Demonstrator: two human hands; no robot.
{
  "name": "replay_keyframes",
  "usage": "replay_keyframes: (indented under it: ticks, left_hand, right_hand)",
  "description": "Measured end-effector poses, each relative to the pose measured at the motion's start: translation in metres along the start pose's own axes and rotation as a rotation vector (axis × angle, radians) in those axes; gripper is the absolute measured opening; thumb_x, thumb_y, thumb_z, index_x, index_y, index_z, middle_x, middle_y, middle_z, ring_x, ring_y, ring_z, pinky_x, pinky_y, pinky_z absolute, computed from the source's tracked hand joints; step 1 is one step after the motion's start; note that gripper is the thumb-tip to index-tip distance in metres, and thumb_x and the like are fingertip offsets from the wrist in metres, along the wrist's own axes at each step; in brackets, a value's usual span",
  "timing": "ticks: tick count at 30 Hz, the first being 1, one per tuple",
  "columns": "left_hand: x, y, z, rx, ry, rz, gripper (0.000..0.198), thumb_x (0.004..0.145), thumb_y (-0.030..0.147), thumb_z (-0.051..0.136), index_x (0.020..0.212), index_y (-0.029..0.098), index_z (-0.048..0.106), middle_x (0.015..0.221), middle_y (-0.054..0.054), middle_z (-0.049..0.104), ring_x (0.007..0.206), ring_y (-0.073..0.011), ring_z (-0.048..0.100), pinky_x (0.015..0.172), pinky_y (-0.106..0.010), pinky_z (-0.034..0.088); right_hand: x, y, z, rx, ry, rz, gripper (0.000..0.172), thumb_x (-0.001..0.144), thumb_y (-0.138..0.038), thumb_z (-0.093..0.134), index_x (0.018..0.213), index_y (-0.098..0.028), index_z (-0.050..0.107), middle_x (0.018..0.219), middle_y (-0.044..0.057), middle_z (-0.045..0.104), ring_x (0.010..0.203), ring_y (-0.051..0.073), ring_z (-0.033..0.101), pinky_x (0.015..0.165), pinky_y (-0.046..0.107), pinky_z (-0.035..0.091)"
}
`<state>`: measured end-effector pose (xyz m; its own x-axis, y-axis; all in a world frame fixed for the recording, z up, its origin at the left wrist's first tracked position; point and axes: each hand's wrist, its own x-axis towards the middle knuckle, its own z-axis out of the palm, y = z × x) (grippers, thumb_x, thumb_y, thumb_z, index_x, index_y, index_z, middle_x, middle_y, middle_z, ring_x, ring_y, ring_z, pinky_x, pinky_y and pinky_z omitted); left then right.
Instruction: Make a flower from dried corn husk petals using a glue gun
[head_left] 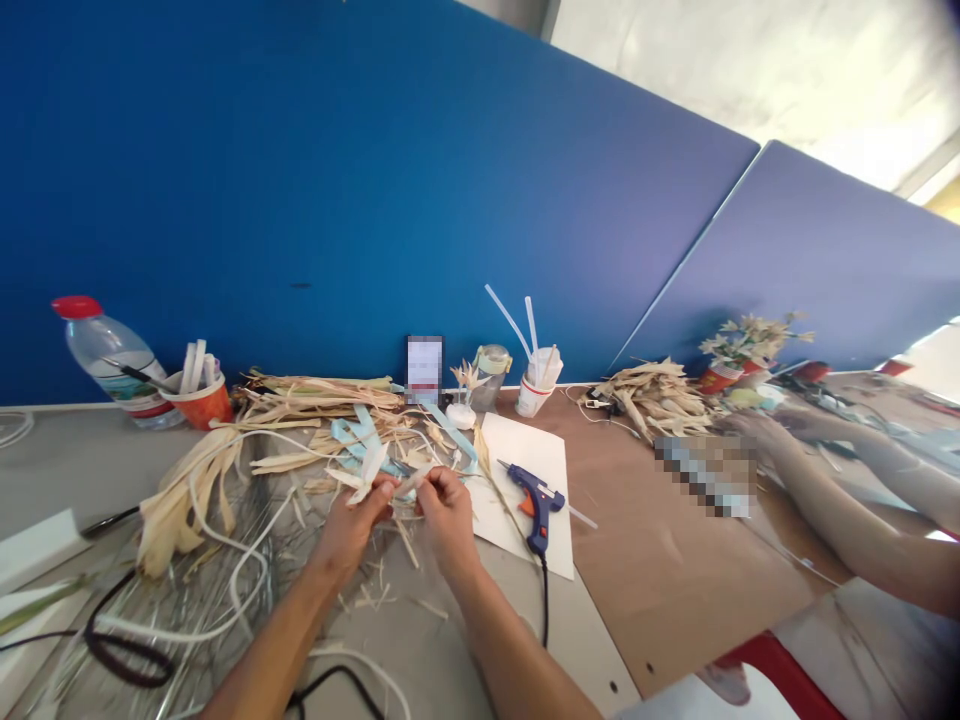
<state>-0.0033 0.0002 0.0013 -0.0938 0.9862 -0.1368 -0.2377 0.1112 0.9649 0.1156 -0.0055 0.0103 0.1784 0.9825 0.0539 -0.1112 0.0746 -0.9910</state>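
My left hand (352,525) and my right hand (450,512) are close together over the desk. A pale strip of dried corn husk (409,484) spans the gap between them, its ends pinched in the fingers of both. Another whitish piece of husk (370,468) sticks up by the left fingertips; whether it is part of the same strip I cannot tell. Light blue ribbon (365,430) lies just behind the hands. To the right, a blue glue gun (537,505) rests on a sheet of white paper (555,452).
Long husks (319,400) are piled along the blue partition (337,200). White cable (238,580) loops across the left side. A phone (424,365), a plastic bottle (112,350) and a cup with glue sticks (531,398) stand at the back. Another person's arms (840,490) reach in from the right.
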Motion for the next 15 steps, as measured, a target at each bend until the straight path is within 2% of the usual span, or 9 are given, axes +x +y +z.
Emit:
replay_keyframes:
  ticks: [4, 8, 15]
  left_hand:
    - [0.0004, 0.0040, -0.0048, -0.018, -0.087, -0.019, 0.032, 0.055, 0.040, 0.075, 0.073, 0.016, 0.064, 0.062, 0.001, 0.057, 0.058, -0.0135, 0.049, 0.058, -0.026, 0.038]
    - [0.0007, 0.0047, -0.0091, 0.093, -0.198, -0.003, 0.024, 0.063, 0.037, 0.069, 0.070, 0.016, 0.061, 0.057, 0.003, 0.052, 0.054, -0.0116, 0.045, 0.055, -0.024, 0.035]
    - [0.0032, 0.0045, -0.0105, 0.296, -0.210, 0.039, 0.017, 0.067, 0.033, 0.062, 0.072, 0.016, 0.062, 0.057, 0.003, 0.053, 0.056, -0.0131, 0.046, 0.056, -0.025, 0.036]
  right_hand:
    - [-0.0016, -0.0003, -0.0032, -0.140, -0.098, -0.040, 0.011, 0.067, -0.023, 0.048, 0.057, -0.018, 0.047, 0.051, -0.005, 0.040, 0.050, 0.010, 0.037, 0.050, 0.022, 0.029]
    - [-0.0047, -0.0004, -0.0038, -0.273, -0.152, -0.091, 0.014, 0.069, -0.023, 0.045, 0.056, -0.018, 0.047, 0.054, -0.004, 0.041, 0.053, 0.011, 0.038, 0.052, 0.023, 0.029]
    - [-0.0049, 0.0042, -0.0075, -0.528, -0.147, -0.259, 0.013, 0.072, -0.018, 0.047, 0.059, -0.018, 0.050, 0.057, -0.003, 0.044, 0.054, 0.012, 0.042, 0.052, 0.023, 0.029]
